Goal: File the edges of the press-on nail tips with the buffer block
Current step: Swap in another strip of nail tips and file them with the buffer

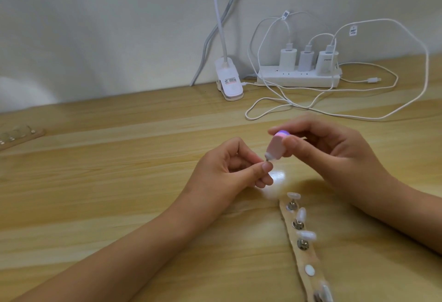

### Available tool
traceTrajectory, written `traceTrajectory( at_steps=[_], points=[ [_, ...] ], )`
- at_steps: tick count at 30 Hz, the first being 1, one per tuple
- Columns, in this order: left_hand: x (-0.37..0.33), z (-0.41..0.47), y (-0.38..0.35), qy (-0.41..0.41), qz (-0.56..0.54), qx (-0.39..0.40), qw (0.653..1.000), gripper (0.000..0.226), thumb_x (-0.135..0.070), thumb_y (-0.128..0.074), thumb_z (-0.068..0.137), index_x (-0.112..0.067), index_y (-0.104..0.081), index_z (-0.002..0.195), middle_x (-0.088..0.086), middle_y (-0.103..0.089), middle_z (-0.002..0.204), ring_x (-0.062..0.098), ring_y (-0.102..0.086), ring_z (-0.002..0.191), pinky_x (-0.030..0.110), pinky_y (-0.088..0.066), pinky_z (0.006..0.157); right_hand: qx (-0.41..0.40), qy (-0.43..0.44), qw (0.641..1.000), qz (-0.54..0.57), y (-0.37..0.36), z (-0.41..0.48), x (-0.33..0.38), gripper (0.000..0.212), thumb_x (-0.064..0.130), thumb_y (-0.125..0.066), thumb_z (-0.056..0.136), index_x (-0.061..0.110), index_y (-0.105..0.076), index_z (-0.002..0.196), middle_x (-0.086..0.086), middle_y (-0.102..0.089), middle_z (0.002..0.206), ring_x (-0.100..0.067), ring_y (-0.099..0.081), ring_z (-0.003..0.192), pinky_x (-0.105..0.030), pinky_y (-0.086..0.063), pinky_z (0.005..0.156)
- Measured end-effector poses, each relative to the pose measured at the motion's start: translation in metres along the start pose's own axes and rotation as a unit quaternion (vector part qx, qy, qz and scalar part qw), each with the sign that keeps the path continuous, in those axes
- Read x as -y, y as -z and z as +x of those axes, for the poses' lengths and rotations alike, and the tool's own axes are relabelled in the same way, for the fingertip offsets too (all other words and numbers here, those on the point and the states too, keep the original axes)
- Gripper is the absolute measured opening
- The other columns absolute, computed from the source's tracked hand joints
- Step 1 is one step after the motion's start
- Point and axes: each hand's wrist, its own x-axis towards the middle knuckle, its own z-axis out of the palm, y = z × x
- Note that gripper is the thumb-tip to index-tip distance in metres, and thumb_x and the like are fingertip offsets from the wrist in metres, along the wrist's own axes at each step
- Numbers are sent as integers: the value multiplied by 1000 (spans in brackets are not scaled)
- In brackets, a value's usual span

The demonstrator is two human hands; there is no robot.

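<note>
Pink, purple-topped foam buffer block (275, 144), clamped in the curled right hand (334, 151) above mid wooden bench (119, 194), slanted its long axis down-left onto the small pale press-on nail tip (268, 157), pinched by the left hand (227, 170).

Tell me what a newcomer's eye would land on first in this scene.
First, the two hands meeting mid-table: the right hand holds a pink buffer block with its lower end at a small nail tip pinched in the left hand. Next, a wooden strip at lower right carrying a row of pale nail tips on metal pegs. At the back, a white power strip with three chargers plugged in.
</note>
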Motion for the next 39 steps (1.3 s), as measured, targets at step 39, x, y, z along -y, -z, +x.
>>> traceTrajectory(
  at_steps=[39],
  points=[
    [1, 0, 0, 4, 2, 9, 1000, 19, -22, -75, 79, -12, -59, 81, 8, -75, 73, 15, -71, 69, 18, -52, 65, 25, 9, 998, -58, -1, 0, 0, 23, 28, -65, 84, 14, -71, 101, 0, -69, 94, -15, -69, 91, -19, -52, 80]
  ],
)
